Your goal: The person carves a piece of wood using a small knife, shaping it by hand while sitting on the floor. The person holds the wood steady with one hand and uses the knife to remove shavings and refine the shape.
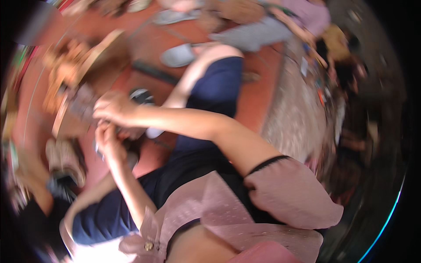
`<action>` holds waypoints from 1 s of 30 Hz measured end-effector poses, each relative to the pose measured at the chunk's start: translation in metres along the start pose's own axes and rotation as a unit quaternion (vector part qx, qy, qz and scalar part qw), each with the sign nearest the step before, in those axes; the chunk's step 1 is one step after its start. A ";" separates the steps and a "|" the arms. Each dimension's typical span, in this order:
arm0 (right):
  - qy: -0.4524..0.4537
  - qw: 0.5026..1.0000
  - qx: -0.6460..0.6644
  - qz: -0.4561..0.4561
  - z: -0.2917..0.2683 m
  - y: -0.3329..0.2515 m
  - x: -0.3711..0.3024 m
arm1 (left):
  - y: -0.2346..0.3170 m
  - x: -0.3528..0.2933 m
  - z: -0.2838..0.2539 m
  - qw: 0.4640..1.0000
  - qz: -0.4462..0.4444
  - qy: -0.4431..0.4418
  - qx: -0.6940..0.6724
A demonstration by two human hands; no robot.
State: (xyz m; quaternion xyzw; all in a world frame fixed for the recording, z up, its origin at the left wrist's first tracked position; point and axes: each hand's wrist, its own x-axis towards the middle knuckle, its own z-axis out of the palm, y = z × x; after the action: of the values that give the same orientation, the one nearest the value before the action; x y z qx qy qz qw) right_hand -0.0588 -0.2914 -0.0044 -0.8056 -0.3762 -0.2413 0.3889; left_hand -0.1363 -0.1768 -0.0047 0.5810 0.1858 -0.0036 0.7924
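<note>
My right hand (115,108) reaches across from the right, its fingers bent and closed just above my left hand (108,136). The left hand is closed too, its fingers curled up toward the right. Both are blurred, and I cannot make out what lies between them. Beside the right wrist is a round black thing with a white pattern (141,96), of a kind I cannot tell. Beyond the hands, a greyish, crumpled bundle (82,101) lies against a tan, board-edged tray or box (98,55) with blurred orange-brown pieces (61,72) at it.
I sit on a red tiled floor (149,24). A dark bar (154,72) lies beyond my shin. Pale shoes (66,161) stand at left, near another person's arm (37,186). A person in pink (309,19) sits at the far right. A grey slipper (177,56) is on a foot.
</note>
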 end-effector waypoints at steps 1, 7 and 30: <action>-0.025 0.998 -0.049 -0.018 0.012 0.009 0.002 | -0.002 0.007 -0.003 0.999 -0.038 -0.002 -0.029; -0.126 0.985 -0.095 0.069 0.024 0.011 -0.027 | -0.010 -0.002 -0.011 0.992 -0.086 -0.039 -0.078; -0.013 0.999 -0.006 0.030 0.026 0.024 -0.008 | -0.005 0.005 0.003 0.997 -0.066 -0.014 -0.038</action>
State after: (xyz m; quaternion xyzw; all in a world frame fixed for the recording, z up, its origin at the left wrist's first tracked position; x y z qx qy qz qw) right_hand -0.0423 -0.2832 -0.0359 -0.8218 -0.3560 -0.2211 0.3860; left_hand -0.1316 -0.1796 -0.0099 0.5372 0.2121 -0.0570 0.8143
